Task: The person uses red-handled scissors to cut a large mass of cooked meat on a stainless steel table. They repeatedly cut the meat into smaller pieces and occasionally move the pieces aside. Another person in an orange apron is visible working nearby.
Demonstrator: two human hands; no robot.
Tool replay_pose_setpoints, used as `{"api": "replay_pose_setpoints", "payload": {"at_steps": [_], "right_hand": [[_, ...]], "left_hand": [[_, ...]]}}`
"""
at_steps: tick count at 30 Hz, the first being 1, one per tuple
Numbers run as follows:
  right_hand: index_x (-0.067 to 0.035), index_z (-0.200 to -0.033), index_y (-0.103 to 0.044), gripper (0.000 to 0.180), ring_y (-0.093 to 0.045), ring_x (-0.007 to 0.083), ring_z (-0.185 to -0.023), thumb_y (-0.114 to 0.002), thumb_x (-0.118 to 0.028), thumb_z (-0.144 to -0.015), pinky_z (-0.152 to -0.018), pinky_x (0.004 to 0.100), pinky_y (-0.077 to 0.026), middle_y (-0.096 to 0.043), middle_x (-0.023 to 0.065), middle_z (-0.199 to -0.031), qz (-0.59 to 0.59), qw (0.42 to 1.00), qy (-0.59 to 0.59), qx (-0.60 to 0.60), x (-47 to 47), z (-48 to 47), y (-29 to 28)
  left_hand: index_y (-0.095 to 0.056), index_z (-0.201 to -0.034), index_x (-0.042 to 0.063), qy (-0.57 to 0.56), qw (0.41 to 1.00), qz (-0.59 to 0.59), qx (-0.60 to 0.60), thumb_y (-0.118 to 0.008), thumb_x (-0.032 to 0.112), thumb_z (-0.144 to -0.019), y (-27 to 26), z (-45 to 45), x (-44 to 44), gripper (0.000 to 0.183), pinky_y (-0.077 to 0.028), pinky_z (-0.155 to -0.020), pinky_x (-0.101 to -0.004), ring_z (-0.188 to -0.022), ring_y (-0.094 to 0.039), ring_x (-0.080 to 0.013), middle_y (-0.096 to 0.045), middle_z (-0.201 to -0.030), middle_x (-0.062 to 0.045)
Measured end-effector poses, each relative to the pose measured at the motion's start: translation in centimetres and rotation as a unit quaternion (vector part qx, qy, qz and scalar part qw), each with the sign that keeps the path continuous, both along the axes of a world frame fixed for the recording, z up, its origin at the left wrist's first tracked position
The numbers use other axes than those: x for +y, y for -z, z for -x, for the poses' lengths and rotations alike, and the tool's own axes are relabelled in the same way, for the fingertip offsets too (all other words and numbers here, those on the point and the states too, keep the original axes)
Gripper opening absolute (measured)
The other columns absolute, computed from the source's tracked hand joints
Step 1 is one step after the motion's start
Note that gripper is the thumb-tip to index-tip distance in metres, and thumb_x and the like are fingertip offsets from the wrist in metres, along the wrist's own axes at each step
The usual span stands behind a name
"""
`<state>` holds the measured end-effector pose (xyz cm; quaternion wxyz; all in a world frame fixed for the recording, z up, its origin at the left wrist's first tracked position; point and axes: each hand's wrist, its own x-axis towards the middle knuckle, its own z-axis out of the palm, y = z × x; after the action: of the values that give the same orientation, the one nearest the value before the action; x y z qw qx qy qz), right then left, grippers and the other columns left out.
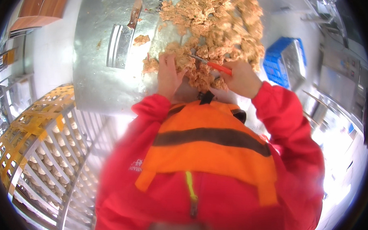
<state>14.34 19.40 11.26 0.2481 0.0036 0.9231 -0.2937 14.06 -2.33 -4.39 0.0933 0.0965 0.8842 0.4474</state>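
A large heap of orange-brown coated food pieces (221, 27), perhaps seasoned meat, lies on a metal worktable (91, 49). My right hand (242, 79) is closed around the red handle of a small knife (218, 67), whose thin blade points left over the near part of the heap. My left hand (169, 75) rests at the heap's near left edge, fingers spread against the pieces; whether it grips one is hard to tell. Left of the heap lies a cleaver (120, 46) with a wooden handle, untouched. One loose piece (141, 40) sits beside the cleaver's blade.
A blue plastic crate (278, 62) with a metal tray against it stands right of the table. At the lower left is a metal rack (50, 167) holding many pale rounded items, topped by yellow strapping (33, 117). A brown wooden cabinet (42, 4) is at the upper left.
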Motion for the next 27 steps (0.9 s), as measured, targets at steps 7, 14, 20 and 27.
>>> {"api": "replay_pose_setpoints", "payload": {"at_steps": [7, 14, 20, 27], "right_hand": [[0.001, -0.078, -0.067, 0.015, -0.063, 0.0382, -0.066, -0.058, -0.010, -0.074, -0.063, 0.0458, -0.051, -0.062, 0.0225, -0.069, -0.066, 0.981, -0.170, -0.072, 0.8, 4.6, 1.1], [0.007, -0.074, -0.065, 0.016, -0.064, 0.0326, -0.058, -0.058, -0.007, -0.071, -0.051, 0.0427, -0.051, -0.062, 0.0223, -0.064, -0.126, 0.944, -0.289, -0.093, -5.0, 7.6, 1.8], [0.002, -0.079, -0.068, 0.014, -0.063, 0.0327, -0.059, -0.059, -0.008, -0.076, -0.055, 0.0408, -0.051, -0.063, 0.0199, -0.066, -0.139, 0.967, -0.124, -0.173, -1.0, 8.5, -2.5], [0.000, -0.081, -0.068, 0.014, -0.062, 0.0368, -0.063, -0.058, -0.009, -0.077, -0.061, 0.0440, -0.050, -0.063, 0.0207, -0.068, -0.076, 0.983, -0.140, -0.088, 1.1, 5.4, -2.0]], "left_hand": [[-0.048, -0.120, 0.003, 0.001, 1.000, 0.005, 0.010, -0.078, 0.016, -0.070, -0.3, 0.0, 0.1, 0.060, -0.043, -0.093, -0.0433, -0.111, -0.047, -0.0407, -0.042, -0.122, -0.022], [-0.047, -0.118, 0.003, 0.009, 1.000, 0.003, 0.003, -0.080, 0.013, -0.068, 0.0, -0.3, 0.9, 0.060, -0.047, -0.086, -0.0423, -0.104, -0.051, -0.0386, -0.042, -0.119, -0.021], [-0.047, -0.115, 0.002, -0.046, 0.998, 0.006, 0.030, -0.082, 0.015, -0.068, 0.1, -0.6, 0.9, 0.060, -0.049, -0.080, -0.0414, -0.098, -0.052, -0.0373, -0.043, -0.113, -0.018], [-0.047, -0.113, 0.003, -0.051, 0.997, 0.009, 0.051, -0.082, 0.018, -0.068, 0.5, -0.3, 1.0, 0.059, -0.050, -0.076, -0.0413, -0.095, -0.052, -0.0364, -0.043, -0.111, -0.017]]}}
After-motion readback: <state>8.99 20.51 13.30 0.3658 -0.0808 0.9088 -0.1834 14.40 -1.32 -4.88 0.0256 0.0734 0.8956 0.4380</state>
